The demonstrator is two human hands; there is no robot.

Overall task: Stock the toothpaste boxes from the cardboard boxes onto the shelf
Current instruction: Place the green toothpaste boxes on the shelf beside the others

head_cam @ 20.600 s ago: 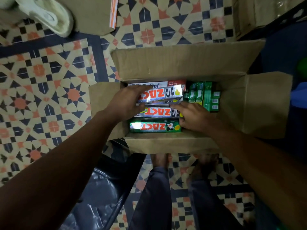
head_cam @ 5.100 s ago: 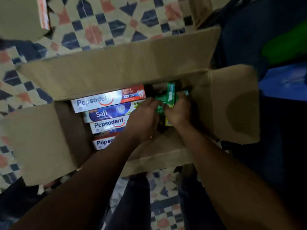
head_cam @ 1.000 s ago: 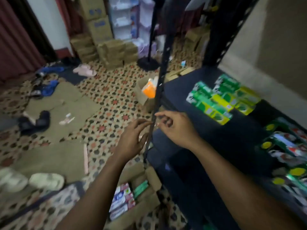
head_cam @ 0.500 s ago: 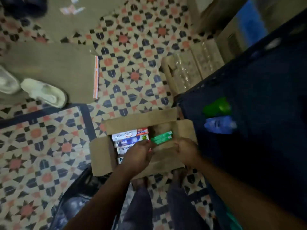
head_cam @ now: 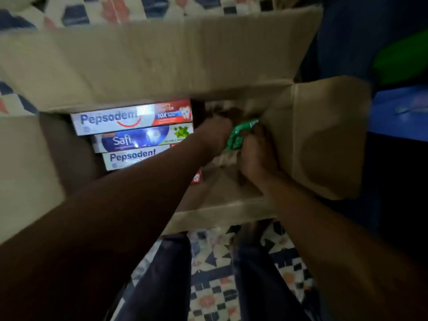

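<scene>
Small green toothpaste boxes (head_cam: 238, 135) sit in the right half of the cardboard box (head_cam: 162, 66). The left hand (head_cam: 215, 133) and right hand (head_cam: 257, 156) curl round them. Pepsodent boxes (head_cam: 129, 119) lie alongside. This looks like the pick-up step; next, lift them clear of the flaps.

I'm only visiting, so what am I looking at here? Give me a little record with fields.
container: open cardboard box on tiled floor
image-left of it: Pepsodent box, Saft box, second Pepsodent box, lying flat side by side
image-right of it: green boxes
left hand: grips the green boxes
right hand: grips the green boxes
sharpness: blurred
</scene>
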